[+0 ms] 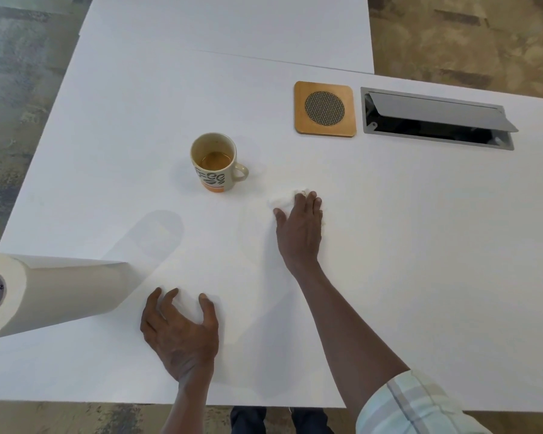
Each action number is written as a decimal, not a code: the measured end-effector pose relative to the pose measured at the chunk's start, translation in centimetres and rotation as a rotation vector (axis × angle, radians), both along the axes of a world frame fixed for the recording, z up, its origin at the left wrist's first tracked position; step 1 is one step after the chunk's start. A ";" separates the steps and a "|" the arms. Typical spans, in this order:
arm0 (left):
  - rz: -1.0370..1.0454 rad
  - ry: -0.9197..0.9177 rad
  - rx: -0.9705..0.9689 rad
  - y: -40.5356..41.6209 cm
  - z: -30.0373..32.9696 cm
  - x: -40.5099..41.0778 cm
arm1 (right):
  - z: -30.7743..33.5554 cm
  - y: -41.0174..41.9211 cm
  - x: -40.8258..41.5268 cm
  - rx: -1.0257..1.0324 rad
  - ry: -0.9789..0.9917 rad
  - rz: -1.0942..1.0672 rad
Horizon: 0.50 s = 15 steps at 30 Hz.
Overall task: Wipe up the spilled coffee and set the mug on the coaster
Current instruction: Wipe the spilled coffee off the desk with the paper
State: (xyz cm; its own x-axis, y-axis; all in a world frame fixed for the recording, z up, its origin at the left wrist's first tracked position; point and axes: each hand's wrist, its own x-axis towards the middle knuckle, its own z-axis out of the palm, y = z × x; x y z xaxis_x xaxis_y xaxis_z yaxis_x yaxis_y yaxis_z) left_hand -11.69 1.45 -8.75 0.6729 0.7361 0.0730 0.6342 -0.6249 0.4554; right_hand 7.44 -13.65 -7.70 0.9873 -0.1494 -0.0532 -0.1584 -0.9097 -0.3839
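Two hands are resting on the white table (420, 277): the right hand (300, 227) is pressing flat fingers onto a crumpled tissue (281, 200), just right of the mug (215, 162); the coaster (325, 108) is lying beyond. The left hand (179, 330) is curling loosely, perhaps over another tissue, hard to discern.

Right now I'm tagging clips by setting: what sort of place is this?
Probably an office or meeting room: a large white table with a built-in cable hatch, and patterned carpet underneath.
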 end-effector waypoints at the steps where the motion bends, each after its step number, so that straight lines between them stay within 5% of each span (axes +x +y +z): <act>1: 0.003 0.001 0.000 0.0 0.0 0.0 | -0.1 0.0 0.0 -0.012 -0.003 0.005; 5: 0.007 -0.009 -0.009 -0.1 0.1 0.1 | -0.2 -0.6 0.1 -0.134 -0.008 0.081; 15: -0.008 -0.018 0.009 -0.1 0.0 0.0 | -0.7 -2.1 -5.6 -0.061 -0.053 0.397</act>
